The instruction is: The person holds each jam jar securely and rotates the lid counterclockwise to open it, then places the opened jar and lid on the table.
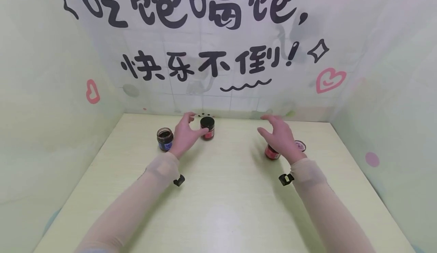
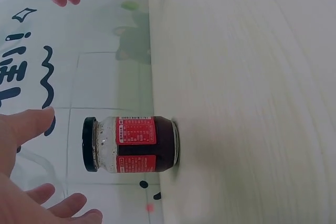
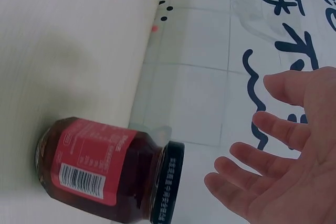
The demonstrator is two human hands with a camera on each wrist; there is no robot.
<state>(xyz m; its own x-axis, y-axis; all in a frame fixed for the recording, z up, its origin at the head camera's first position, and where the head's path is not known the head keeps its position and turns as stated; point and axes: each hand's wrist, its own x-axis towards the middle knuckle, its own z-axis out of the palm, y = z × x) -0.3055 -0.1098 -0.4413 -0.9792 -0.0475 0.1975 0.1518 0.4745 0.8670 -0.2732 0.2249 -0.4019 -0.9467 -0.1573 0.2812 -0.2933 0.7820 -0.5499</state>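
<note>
Both forearms, in sheer beige sleeves with a small black clip at each wrist, reached forward over the pale wood-grain table [image 1: 218, 207]. The left hand [image 1: 186, 135] was released, fingers spread and slightly bent, thumb and forefinger opened towards a glass jar with a black screw lid [image 1: 207, 128] standing at its 2 o'clock; the fingertips looked just beside the lid, though whether they touched it could not be told. The left wrist view showed that jar [image 2: 134, 144] as a round, clear body half filled with a dark paste, smeared inside near the neck, wrapped in a red printed label, with the hand [image 2: 31, 182] open near its lid. At the left hand's 9 o'clock stood a lidless jar with a blue label [image 1: 165, 139], dark inside.

The right hand [image 1: 281, 137] was also released, fingers loosely fanned, hovering above a red-labelled jar [image 1: 272, 152]. The right wrist view showed this jar [image 3: 110, 174] with a ribbed black lid, a barcode and reddish-brown contents, the fingers [image 3: 273, 166] apart from it. Just behind the hand, at its 3 o'clock, sat a small open jar [image 1: 300, 145]. Farther back rose a glossy printed backdrop with black lettering and pink hearts [image 1: 329, 79].
</note>
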